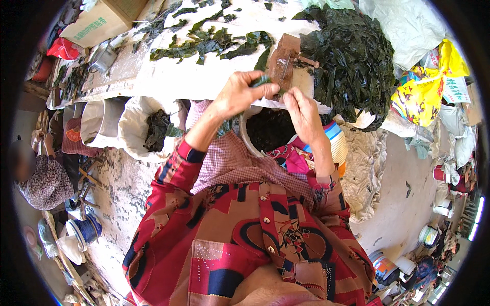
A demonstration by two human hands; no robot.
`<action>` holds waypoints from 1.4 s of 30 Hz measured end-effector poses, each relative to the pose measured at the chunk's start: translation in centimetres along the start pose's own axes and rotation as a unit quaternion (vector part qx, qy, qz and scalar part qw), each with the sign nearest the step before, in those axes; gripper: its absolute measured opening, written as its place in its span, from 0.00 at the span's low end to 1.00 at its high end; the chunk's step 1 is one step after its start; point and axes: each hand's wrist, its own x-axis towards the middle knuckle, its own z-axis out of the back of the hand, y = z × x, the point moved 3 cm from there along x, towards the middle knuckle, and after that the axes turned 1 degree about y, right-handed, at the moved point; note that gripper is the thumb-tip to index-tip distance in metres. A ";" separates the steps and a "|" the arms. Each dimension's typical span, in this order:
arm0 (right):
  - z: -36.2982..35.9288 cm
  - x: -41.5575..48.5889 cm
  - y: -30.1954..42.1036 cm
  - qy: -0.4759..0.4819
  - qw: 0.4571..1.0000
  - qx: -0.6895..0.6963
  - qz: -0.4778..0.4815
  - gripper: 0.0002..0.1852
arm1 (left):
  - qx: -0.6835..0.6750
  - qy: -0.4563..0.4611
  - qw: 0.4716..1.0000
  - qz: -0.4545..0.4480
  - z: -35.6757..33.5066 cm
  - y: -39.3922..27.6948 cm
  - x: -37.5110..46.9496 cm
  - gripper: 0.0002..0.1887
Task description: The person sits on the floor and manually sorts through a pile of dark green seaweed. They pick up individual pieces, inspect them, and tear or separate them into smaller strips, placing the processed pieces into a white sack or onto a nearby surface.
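My left hand [243, 91] is closed on a strip of dark green seaweed [261, 81], with part of the strip showing between thumb and fingers. Close by on the right, the fingers of my right hand [302, 109] are pinched together; what lies between them is too small to tell. Just beyond both hands stands a rusty metal block with a short rod [285, 57], on a board at the table edge. A big heap of wet seaweed [348, 61] lies to its right. Loose seaweed strips [214, 44] are spread on the white-covered table [183, 76].
Below the table edge, a tub of dark seaweed [268, 130] and a white sack [132, 122] holding seaweed stand near my lap. A metal pot [103, 55] and a cardboard box [101, 23] are at the upper left. A person [48, 179] sits far left. A yellow bag [425, 91] lies right.
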 end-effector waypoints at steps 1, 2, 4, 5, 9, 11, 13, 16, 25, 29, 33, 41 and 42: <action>0.4 0.9 -0.8 0.013 0.999 -0.012 -0.031 0.13 | 0.037 -0.008 0.998 0.048 0.3 1.1 1.4 0.14; 0.7 1.8 -2.1 -0.004 0.999 -0.035 -0.023 0.13 | 0.076 -0.012 0.996 0.035 0.4 1.4 2.7 0.15; 1.2 3.8 -3.8 -0.051 0.994 -0.099 0.017 0.12 | 0.133 -0.026 0.991 -0.011 0.5 2.3 5.7 0.18; 1.3 4.6 -5.1 -0.071 0.988 -0.130 0.037 0.12 | 0.158 -0.047 0.986 -0.023 0.7 2.8 6.9 0.20; 1.4 6.2 -8.2 -0.123 0.976 -0.178 0.032 0.12 | 0.241 -0.158 0.954 -0.089 0.8 5.9 9.9 0.24; 1.6 4.8 -10.1 -0.156 0.973 -0.171 -0.025 0.12 | 0.234 -0.095 0.967 0.020 1.9 7.6 10.3 0.26; 2.6 2.6 -10.5 -0.184 0.966 -0.108 -0.146 0.13 | 0.150 -0.090 0.983 0.055 2.6 7.5 7.6 0.24; 4.2 1.5 -8.9 -0.284 0.953 -0.009 -0.104 0.13 | 0.076 -0.072 0.994 0.015 1.5 5.8 3.8 0.19; 10.3 16.1 3.0 -0.281 0.954 0.018 0.100 0.17 | 0.085 0.056 0.995 0.009 -1.0 3.4 -2.8 0.25; 8.2 22.5 4.4 -0.237 0.914 -0.277 0.179 0.18 | -0.135 0.076 0.984 0.091 0.0 3.3 -3.2 0.15; 4.7 22.1 2.7 -0.121 0.982 -0.104 0.099 0.19 | -0.114 -0.013 0.992 -0.054 2.0 1.1 -3.8 0.11; -1.6 2.4 3.9 -0.069 0.940 0.330 -0.040 0.12 | -0.050 -0.087 0.988 -0.119 2.0 -5.6 -2.4 0.10; -0.9 1.6 5.0 -0.122 0.944 0.306 -0.028 0.11 | -0.010 -0.083 0.990 -0.112 1.6 -6.9 -2.7 0.09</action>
